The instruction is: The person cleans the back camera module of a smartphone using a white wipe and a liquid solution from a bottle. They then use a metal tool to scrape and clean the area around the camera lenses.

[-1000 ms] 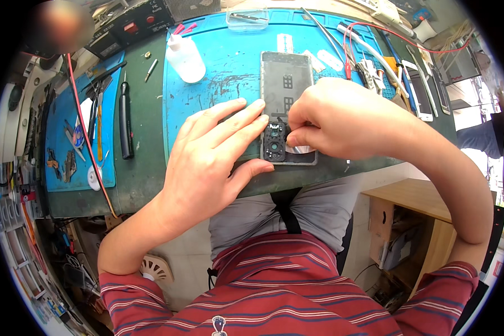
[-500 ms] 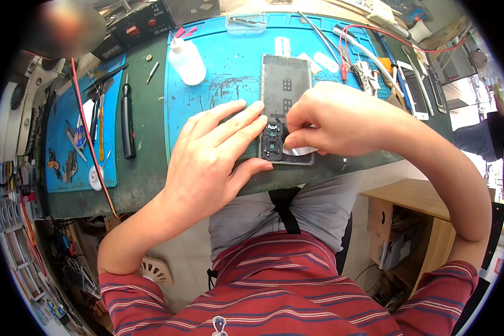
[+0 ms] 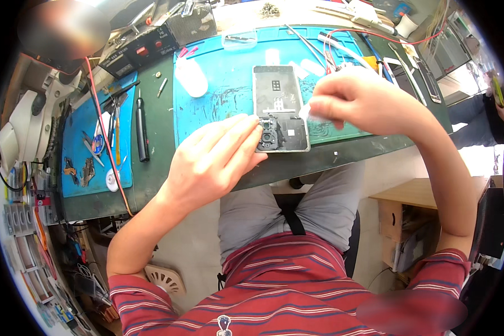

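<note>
A dark smartphone (image 3: 267, 101) with its back cover off lies flat on the bench, its camera module at the lower left. My left hand (image 3: 208, 162) lies with fingers stretched out, their tips touching the phone's lower left edge beside the camera module. Just off the phone's right edge, my right hand (image 3: 347, 98) is closed in a pinch. A small white piece (image 3: 304, 110) sticks out from its fingers. Whether this is cloth, paper or plastic does not show.
A white squeeze bottle (image 3: 192, 77) stands left of the phone on the blue mat (image 3: 221, 106). Further left lie a black screwdriver (image 3: 142, 131) and a smaller mat with tools. Tweezers (image 3: 308, 46), a red cable and other phones lie at the back right.
My right hand has lifted from the phone's lower part and moved up and right with the white piece. The phone's lower right surface now shows. My left hand stays at the phone's edge.
</note>
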Demonstrator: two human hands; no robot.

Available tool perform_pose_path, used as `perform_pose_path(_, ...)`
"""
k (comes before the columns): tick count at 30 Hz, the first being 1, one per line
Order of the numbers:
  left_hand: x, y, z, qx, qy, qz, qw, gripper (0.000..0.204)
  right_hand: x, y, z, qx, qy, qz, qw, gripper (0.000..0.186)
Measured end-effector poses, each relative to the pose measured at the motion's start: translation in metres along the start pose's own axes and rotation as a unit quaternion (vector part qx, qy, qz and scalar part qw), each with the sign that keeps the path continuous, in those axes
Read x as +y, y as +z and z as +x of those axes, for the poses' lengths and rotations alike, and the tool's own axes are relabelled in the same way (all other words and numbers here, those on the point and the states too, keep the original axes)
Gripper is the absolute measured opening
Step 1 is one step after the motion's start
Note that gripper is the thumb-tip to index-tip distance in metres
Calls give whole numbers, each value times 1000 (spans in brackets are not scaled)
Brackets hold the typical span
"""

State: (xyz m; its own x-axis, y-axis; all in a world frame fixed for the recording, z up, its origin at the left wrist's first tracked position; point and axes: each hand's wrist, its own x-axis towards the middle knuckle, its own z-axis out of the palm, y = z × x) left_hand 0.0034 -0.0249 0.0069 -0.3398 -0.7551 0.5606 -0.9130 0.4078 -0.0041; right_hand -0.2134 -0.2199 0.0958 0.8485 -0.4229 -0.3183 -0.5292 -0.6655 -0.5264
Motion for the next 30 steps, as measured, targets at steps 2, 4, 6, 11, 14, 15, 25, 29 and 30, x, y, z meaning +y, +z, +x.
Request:
perform_pose_path(2,-4,-5,7,63,-7,-21,998,28,22,14,-10,167,-22,29,985,31)
perform_pose_path(4,-14,-6,21,130,-27,-63,989,23,45,28,-11,273,-33,-32,961,26)
perform_pose_path(6,-19,-16,24,127,-175,-121,969,19,54,39,-1,316,-45,-37,947,25)
perform_pose_path(11,-26,-30,44,201,-334,-301,871,28,65,63,16,370,-109,-202,900,35)
perform_pose_path(14,-26,-39,44,173,-376,-378,828,33,59,60,22,467,-117,-228,846,31)
perform_pose_path(15,-24,-38,43,166,-383,-407,813,33,51,56,21,462,-122,-146,866,31)
perform_pose_path(25,-11,-20,17,154,-387,-528,740,51,-8,74,5,483,-248,48,838,22)
perform_pose_path(29,18,-13,2,148,-308,-657,672,103,-15,110,7,547,-360,-83,752,30)
perform_pose_path(30,23,-10,-1,152,-312,-652,674,103,-17,119,8,541,-363,-77,755,32)
